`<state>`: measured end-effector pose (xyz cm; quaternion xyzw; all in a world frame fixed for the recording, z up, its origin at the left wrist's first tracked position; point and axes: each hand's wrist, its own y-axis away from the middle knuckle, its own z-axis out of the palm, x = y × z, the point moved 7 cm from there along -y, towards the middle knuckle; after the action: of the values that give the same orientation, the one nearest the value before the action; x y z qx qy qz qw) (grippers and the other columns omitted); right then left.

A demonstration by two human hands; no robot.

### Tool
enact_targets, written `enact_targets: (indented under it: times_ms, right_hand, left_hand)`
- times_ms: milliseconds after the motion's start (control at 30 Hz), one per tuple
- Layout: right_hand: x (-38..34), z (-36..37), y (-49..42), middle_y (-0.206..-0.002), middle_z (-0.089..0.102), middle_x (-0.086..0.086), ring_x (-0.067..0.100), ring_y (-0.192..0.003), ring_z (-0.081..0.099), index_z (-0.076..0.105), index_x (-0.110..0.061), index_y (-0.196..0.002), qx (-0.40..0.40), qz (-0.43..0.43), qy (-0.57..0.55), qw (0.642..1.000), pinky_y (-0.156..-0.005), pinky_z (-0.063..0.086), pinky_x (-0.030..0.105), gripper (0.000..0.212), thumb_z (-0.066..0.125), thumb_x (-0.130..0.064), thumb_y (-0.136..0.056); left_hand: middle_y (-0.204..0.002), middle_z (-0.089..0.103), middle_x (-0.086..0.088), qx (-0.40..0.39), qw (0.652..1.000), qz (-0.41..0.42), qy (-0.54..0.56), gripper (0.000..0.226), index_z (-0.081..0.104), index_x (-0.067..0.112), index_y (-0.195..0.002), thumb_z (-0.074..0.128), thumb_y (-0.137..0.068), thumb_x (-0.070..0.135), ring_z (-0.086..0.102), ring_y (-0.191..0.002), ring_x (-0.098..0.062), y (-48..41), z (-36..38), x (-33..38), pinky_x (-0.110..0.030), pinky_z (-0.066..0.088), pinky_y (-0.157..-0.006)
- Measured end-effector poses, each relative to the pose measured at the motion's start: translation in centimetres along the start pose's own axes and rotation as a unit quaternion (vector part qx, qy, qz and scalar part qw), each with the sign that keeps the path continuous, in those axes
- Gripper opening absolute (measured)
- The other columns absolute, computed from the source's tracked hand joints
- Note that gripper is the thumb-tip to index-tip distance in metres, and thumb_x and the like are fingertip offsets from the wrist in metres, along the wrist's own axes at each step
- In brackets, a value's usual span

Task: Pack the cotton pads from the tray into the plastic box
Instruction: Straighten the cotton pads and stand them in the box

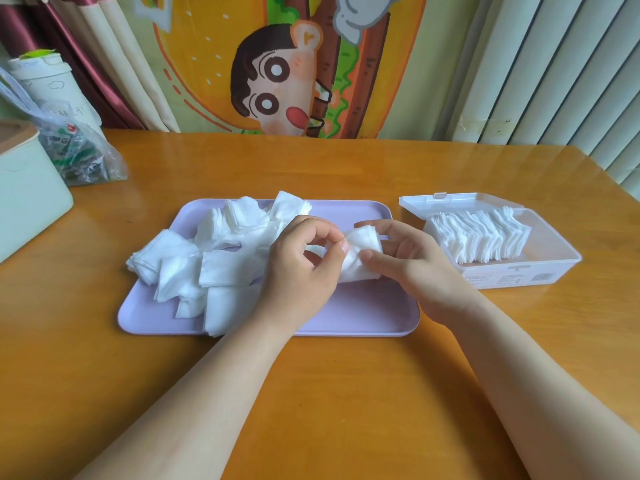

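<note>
Pads (pixel 211 258) lay heaped on the tray's (pixel 363 306) left side, more stood in the box (pixel 540 268). We pinched a small stack (pixel 360 252) between left hand (pixel 301 268) and right hand (pixel 412 261), fingers closed on it above the tray.

A glossy wooden counter (pixel 311 393) fills the foreground, catching soft daylight. Behind it hangs a bright cartoon wall cloth (pixel 277 71), flanked by a maroon-and-cream curtain (pixel 104 64) on the left and pale vertical blinds (pixel 554 64) on the right. A crumpled plastic bag (pixel 76 150) sits at the counter's far left.
</note>
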<state>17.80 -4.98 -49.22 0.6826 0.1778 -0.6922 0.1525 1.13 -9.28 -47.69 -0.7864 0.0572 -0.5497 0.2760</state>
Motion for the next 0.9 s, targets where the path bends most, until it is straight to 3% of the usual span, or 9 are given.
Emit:
enact_targets:
  times_ms: [100, 267, 367, 467, 600, 700, 800, 900]
  right_hand:
    - [0.0, -0.1, 0.1, -0.113, 0.076, 0.026, 0.03, -0.097, 0.075, 0.058, -0.002, -0.133, 0.0, 0.003, -0.01, 1.0, -0.082, 0.058, 0.03, 0.035, 0.062, 0.005, -0.099]
    - [0.3, -0.4, -0.2, -0.115, 0.076, 0.022, 0.026, -0.095, 0.074, 0.054, -0.005, -0.138, 0.015, 0.009, -0.014, 1.0, -0.08, 0.058, 0.027, 0.04, 0.058, 0.009, -0.1]
    - [0.3, -0.5, -0.2, -0.116, 0.076, 0.017, 0.024, -0.096, 0.073, 0.054, -0.007, -0.138, 0.006, 0.01, 0.002, 1.0, -0.081, 0.057, 0.027, 0.05, 0.064, 0.006, -0.091]
    - [0.3, -0.6, -0.1, -0.119, 0.076, 0.007, 0.024, -0.108, 0.073, 0.06, -0.016, -0.13, 0.038, -0.022, 0.106, 0.993, -0.094, 0.057, 0.037, 0.047, 0.064, 0.005, -0.089]
    - [-0.1, 0.0, 0.2, -0.13, 0.065, -0.01, 0.003, -0.117, 0.064, 0.057, -0.031, -0.135, 0.071, -0.052, 0.217, 0.972, -0.097, 0.053, 0.024, 0.063, 0.061, 0.007, -0.085]
    - [0.4, 0.2, 0.2, -0.137, 0.062, -0.012, 0.006, -0.119, 0.063, 0.053, -0.036, -0.144, 0.045, -0.02, 0.219, 0.974, -0.101, 0.054, 0.028, 0.071, 0.062, -0.006, -0.081]
    - [0.6, 0.8, 0.3, -0.138, 0.061, -0.017, 0.004, -0.124, 0.059, 0.049, -0.037, -0.15, 0.026, 0.009, 0.218, 0.976, -0.108, 0.046, 0.029, 0.053, 0.062, -0.025, -0.1]
    - [0.0, 1.1, 0.3, -0.129, 0.065, -0.022, 0.0, -0.124, 0.058, 0.057, -0.034, -0.141, 0.066, -0.001, 0.26, 0.963, -0.105, 0.044, 0.025, 0.037, 0.045, -0.046, -0.109]
  left_hand:
    - [-0.105, 0.068, 0.011, -0.004, 1.0, -0.028, 0.005, 0.013, 0.068, 0.018, -0.101, 0.072, -0.093, 0.009, 0.068, -0.093, -0.008, 0.1, 0.0, -0.3, -0.038, 0.059, -0.07]
    - [-0.123, 0.068, 0.01, -0.023, 0.986, -0.156, 0.06, 0.06, 0.06, 0.027, -0.133, 0.084, -0.079, 0.034, 0.071, -0.102, -0.007, 0.2, 0.3, -2.0, -0.031, 0.059, -0.088]
    - [-0.115, 0.073, 0.008, -0.085, 0.969, -0.209, 0.097, 0.073, 0.057, 0.028, -0.142, 0.089, -0.076, 0.028, 0.071, -0.105, -0.01, 0.4, 1.1, -2.7, -0.033, 0.058, -0.096]
    - [-0.108, 0.072, 0.009, -0.082, 0.975, -0.192, 0.072, 0.063, 0.063, 0.031, -0.134, 0.088, -0.081, 0.012, 0.07, -0.098, -0.01, 0.4, 0.9, -2.5, -0.029, 0.057, -0.094]
    - [-0.098, 0.067, 0.015, -0.09, 0.981, -0.17, 0.007, 0.055, 0.069, 0.038, -0.12, 0.093, -0.074, 0.02, 0.061, -0.085, -0.008, 0.4, 1.1, -2.3, -0.021, 0.054, -0.083]
    - [-0.075, 0.059, 0.021, -0.112, 0.981, -0.158, 0.0, 0.038, 0.073, 0.035, -0.104, 0.091, -0.074, 0.02, 0.051, -0.066, -0.007, 0.4, 1.3, -2.3, -0.023, 0.046, -0.066]
    - [-0.088, 0.064, 0.012, -0.117, 0.981, -0.152, -0.021, 0.03, 0.073, 0.036, -0.096, 0.087, -0.07, 0.034, 0.056, -0.069, -0.006, 0.3, 1.4, -2.5, -0.029, 0.047, -0.066]
    - [-0.068, 0.061, 0.017, -0.129, 0.976, -0.167, -0.054, 0.023, 0.07, 0.034, -0.091, 0.08, -0.07, 0.039, 0.054, -0.062, -0.007, 0.5, 1.5, -2.8, -0.034, 0.049, -0.061]
